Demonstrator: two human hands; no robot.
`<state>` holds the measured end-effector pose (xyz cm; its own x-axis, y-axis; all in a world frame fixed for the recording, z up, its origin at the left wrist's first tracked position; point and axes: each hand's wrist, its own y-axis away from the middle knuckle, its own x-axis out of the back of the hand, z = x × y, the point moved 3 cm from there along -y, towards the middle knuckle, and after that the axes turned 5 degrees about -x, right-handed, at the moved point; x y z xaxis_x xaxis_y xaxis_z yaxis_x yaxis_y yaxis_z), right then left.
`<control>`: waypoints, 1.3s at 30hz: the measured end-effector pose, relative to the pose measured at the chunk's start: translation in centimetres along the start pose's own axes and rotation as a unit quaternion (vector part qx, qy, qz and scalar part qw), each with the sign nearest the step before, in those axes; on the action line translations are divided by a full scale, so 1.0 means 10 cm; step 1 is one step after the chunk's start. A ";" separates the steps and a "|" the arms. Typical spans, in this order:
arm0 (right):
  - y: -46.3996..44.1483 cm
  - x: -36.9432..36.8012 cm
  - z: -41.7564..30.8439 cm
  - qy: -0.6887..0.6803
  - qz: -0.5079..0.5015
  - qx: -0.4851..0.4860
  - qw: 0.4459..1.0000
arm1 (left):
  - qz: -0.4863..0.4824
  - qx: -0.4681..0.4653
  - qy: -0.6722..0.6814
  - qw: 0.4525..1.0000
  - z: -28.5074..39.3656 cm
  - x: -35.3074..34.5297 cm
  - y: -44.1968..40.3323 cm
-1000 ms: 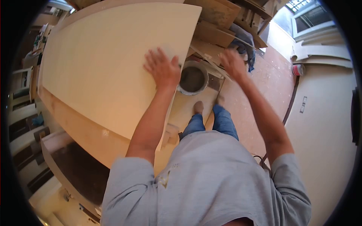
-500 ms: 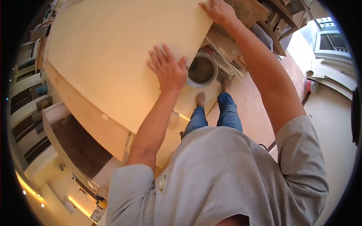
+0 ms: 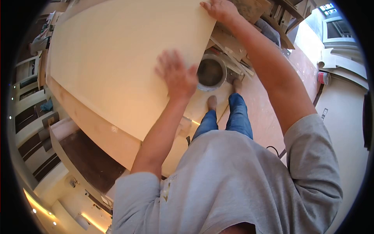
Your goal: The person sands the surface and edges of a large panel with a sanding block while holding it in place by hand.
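Observation:
A large pale board (image 3: 113, 66) lies over a wider wooden surface (image 3: 97, 124) at the left. My left hand (image 3: 177, 74) is over the board near its right edge, fingers spread and slightly blurred, holding nothing. At the top, my right hand (image 3: 219, 9) is at the board's far right corner, its fingertips on the edge; the thumb side is partly out of frame. Just right of the board's edge, a round bucket (image 3: 211, 73) with grey contents stands on the floor, below the board's level.
Wood offcuts (image 3: 249, 11) are piled beyond the bucket. A red and white can (image 3: 323, 78) stands at the right near curved pale pieces (image 3: 343, 68). A dark-topped box (image 3: 89, 160) is at lower left. A person (image 3: 39, 43) is far left.
My right hand has moved up and left from beside the board onto its far corner. My left hand has stayed over the board, shifting slightly. The view has also shifted.

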<state>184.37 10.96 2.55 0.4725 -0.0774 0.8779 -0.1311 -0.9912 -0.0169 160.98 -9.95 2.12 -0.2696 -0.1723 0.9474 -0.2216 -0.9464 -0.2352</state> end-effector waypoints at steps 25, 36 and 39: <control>0.16 0.11 -0.16 -0.004 0.058 -0.051 0.997 | -0.045 0.010 -0.021 0.999 -0.39 0.11 0.75; 0.23 0.12 -0.18 -0.008 0.060 -0.041 0.997 | -0.002 0.002 0.019 1.000 -0.05 0.02 -0.05; 0.23 0.15 -0.17 -0.021 0.078 -0.049 0.996 | -0.030 0.034 -0.026 0.999 -0.42 0.12 0.71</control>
<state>183.28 8.78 4.65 0.4757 -0.2351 0.8476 -0.2882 -0.9521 -0.1023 155.17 -15.73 0.66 -0.2091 -0.1277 0.9695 -0.1702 -0.9715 -0.1647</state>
